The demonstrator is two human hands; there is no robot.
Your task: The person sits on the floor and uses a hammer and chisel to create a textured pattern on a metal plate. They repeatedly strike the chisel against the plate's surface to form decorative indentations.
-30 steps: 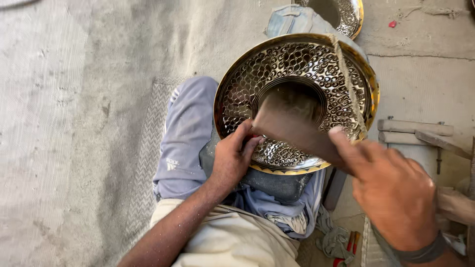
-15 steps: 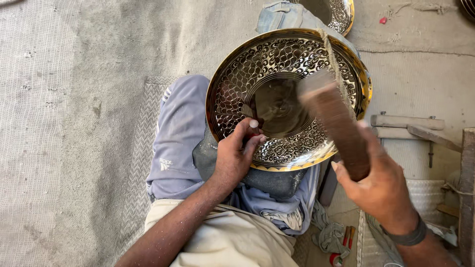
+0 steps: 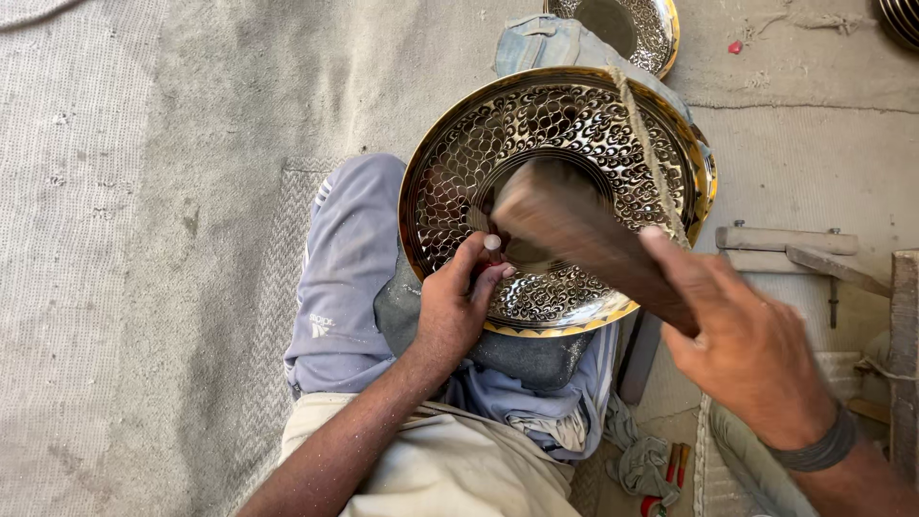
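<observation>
Pierced brass tray (image 3: 574,124) propped on the lap at centre, left hand (image 3: 458,308) at its 7 o'clock pinching a small punch (image 3: 492,245), right hand (image 3: 747,345) at 4 o'clock clenched around a blurred wooden mallet (image 3: 584,235) covering the tray's middle, cord (image 3: 649,144) across the rim, second tray (image 3: 632,24) at 12 o'clock, wooden block (image 3: 785,239) at 3 o'clock.

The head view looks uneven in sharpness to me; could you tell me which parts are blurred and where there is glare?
In the head view, the wooden block and right hand smear with motion blur; the left hand and small punch stay sharp; bright glints scatter over the pierced brass tray.
</observation>
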